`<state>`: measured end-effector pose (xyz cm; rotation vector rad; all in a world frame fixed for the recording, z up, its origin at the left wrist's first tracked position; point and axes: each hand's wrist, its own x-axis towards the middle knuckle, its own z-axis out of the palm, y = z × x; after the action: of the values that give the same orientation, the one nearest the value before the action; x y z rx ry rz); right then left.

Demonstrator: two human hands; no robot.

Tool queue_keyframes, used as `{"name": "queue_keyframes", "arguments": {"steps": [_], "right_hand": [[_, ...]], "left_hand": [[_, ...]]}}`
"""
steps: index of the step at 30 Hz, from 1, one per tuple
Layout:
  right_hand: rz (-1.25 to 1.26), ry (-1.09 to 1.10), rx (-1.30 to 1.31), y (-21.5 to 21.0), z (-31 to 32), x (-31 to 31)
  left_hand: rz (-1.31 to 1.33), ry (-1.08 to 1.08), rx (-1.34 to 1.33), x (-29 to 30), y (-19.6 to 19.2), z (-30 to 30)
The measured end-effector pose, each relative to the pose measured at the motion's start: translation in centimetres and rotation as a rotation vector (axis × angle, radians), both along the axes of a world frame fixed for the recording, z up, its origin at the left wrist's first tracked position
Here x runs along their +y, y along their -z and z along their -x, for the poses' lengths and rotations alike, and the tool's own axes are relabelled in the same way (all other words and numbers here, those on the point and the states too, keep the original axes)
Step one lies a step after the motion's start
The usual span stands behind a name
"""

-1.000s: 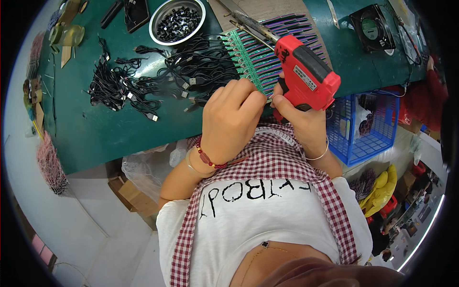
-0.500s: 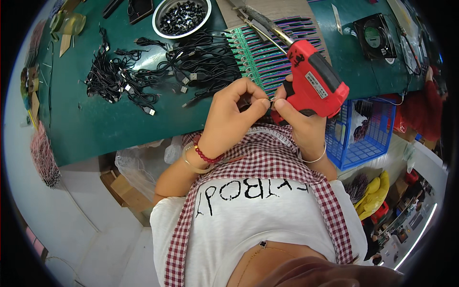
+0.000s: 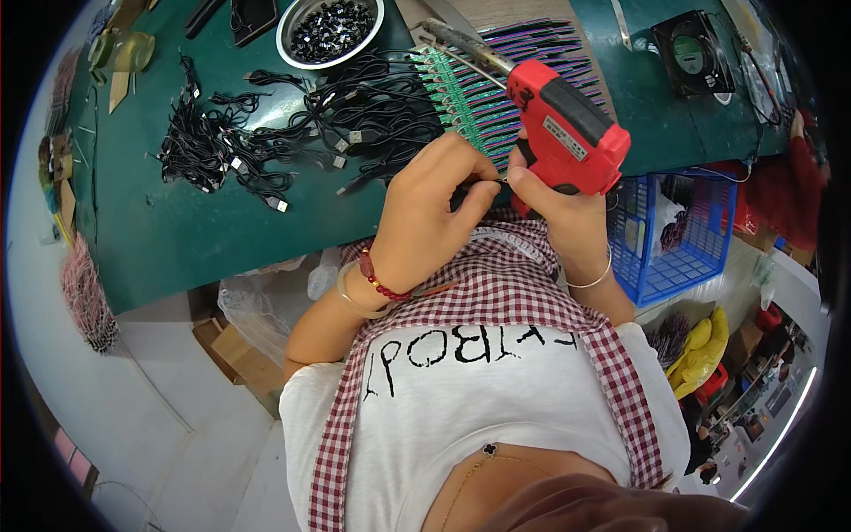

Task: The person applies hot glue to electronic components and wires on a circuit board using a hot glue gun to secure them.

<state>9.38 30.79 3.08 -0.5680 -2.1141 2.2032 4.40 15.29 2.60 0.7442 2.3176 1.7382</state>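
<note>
Solder gun (image 3: pixel 567 133): rigid, seemingly hefty, best held by its grip, as the right hand (image 3: pixel 554 199) does; left hand (image 3: pixel 434 208) fingertips pinch a thin cable end.

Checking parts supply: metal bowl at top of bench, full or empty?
Partly full: the metal bowl holds a heap of small dark parts covering its bottom, below the rim. What the parts are cannot be told.

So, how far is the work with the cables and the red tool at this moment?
Looks done: a row of green boards with striped wires lies side by side on the green table. In hand: the right hand grips the red soldering gun, while the left hand pinches a small dark piece at its fingertips. Left, seemingly: a loose pile of black cables and a metal bowl of small black parts.
</note>
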Motion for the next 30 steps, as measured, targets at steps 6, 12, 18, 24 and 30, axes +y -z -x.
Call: {"name": "queue_keyframes", "arguments": {"steps": [6,12,18,24,30], "right_hand": [[-0.107,0.068,-0.006,0.3,-0.2,0.1],[0.103,0.106,0.078,1.0,-3.5,3.2],[0.071,0.118,0.095,1.5,-5.1,2.6],[0.112,0.068,0.180,0.2,-1.5,-0.6],[0.225,-0.005,0.217,0.1,-0.8,-0.9]], "left_hand": [[0.157,-0.031,0.109,-0.4,0.8,0.9],[0.344,-0.091,0.284,-0.5,2.0,1.6],[0.163,-0.069,0.200,0.3,0.9,1.0],[-0.034,-0.133,0.119,1.0,-0.3,-1.0],[-0.053,-0.139,0.138,0.6,-0.1,-1.5]]}}
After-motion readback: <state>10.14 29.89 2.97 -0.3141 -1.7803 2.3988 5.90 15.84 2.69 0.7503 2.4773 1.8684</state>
